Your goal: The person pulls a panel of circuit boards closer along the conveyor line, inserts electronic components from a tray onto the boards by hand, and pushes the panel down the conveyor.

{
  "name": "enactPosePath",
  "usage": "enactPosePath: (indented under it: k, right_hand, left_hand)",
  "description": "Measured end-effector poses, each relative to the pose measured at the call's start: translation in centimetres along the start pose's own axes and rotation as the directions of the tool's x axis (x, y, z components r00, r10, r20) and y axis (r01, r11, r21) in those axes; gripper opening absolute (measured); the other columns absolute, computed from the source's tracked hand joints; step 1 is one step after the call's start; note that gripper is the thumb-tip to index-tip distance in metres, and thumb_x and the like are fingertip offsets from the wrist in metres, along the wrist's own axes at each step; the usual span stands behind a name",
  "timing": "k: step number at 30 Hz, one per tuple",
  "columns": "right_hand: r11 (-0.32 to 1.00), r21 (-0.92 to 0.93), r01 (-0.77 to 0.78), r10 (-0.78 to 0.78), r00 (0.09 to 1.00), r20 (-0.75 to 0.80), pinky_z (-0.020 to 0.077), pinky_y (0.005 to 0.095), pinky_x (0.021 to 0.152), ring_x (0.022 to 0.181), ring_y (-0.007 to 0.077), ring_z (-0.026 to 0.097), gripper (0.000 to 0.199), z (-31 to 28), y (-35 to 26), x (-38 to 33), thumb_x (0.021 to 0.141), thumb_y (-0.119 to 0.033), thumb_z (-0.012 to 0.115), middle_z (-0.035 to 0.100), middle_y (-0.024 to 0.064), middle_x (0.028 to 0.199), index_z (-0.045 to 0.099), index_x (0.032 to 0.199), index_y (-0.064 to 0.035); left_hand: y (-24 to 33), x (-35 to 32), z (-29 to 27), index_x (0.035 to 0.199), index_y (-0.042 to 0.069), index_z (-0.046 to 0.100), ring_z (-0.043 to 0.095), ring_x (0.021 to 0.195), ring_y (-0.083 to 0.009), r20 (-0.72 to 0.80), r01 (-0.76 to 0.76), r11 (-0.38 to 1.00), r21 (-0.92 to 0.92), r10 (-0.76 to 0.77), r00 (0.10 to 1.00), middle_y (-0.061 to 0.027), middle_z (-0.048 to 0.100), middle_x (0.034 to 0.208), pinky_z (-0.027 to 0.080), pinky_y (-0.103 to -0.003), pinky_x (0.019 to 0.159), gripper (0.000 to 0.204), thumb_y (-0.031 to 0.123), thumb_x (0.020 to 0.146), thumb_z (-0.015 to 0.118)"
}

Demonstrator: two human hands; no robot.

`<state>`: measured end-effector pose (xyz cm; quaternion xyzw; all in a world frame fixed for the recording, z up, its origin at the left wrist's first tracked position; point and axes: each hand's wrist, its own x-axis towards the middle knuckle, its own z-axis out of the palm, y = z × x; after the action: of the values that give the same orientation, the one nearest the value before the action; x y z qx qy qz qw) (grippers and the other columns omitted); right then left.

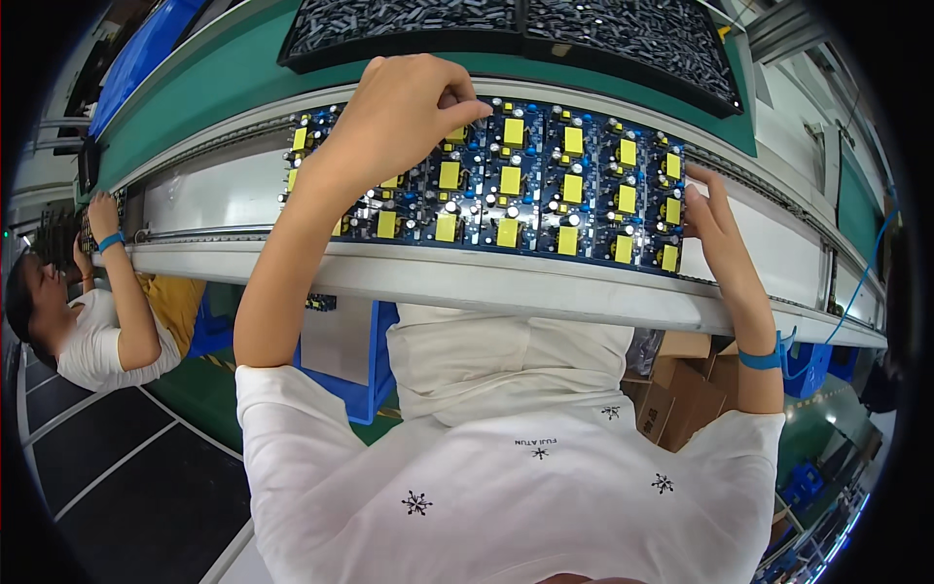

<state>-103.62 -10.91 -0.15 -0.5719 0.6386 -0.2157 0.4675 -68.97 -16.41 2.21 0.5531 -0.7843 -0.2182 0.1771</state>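
A long dark blue circuit board panel [537, 209] lies across the conveyor rails in front of me. It carries rows of yellow block-shaped transformers, silver capacitors and small blue parts. My left hand [409, 109] reaches over its left part, hiding some components. Thumb and fingers are pinched together above the far edge; whatever is between them is too small or hidden to name. At the panel's right end, my right hand [712, 216] has its fingers curled against the short edge, gripping it. A blue wrist strap [761, 360] with a cord circles my right wrist.
Beyond the conveyor, two black trays [409, 41] hold many small dark parts on a green surface. The white front rail [467, 282] runs between my body and the panel. Below are a blue bin [362, 389] and cardboard boxes [671, 394]. A co-worker [117, 331] works at the left.
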Motion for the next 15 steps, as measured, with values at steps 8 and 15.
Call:
enactPosePath:
  k: [8,15]
  right_hand:
    - [0.602,-0.785,0.147,-0.205,0.978,0.026,0.0481,0.0326,0.083,0.094,0.0183,0.064,0.036,-3.6,-5.4,1.3,0.105,-0.031,0.043,0.066,0.0106,0.108,0.056,0.125,-0.0039]
    - [0.185,-0.641,0.745,-0.846,0.452,0.282,0.0483,0.0259,0.076,0.083,0.0144,0.062,0.026,0.2,-12.8,9.5,0.102,-0.022,0.052,0.067,0.0076,0.090,0.063,0.118,-0.0040]
  left_hand:
    - [-1.9,-0.7,1.3,0.084,0.005,0.072,0.057,0.073,-0.0222,-0.136,-0.296,0.922,0.249,0.336,0.932,-0.0059,0.060,0.070,0.043,-0.037,0.073,0.015,0.020,0.083,0.075]
    - [-2.8,-1.1,0.9,0.084,0.007,0.075,0.060,0.088,-0.0249,-0.082,-0.255,0.945,0.204,0.276,0.958,-0.0074,0.068,0.078,0.038,-0.040,0.085,0.013,0.020,0.085,0.073]
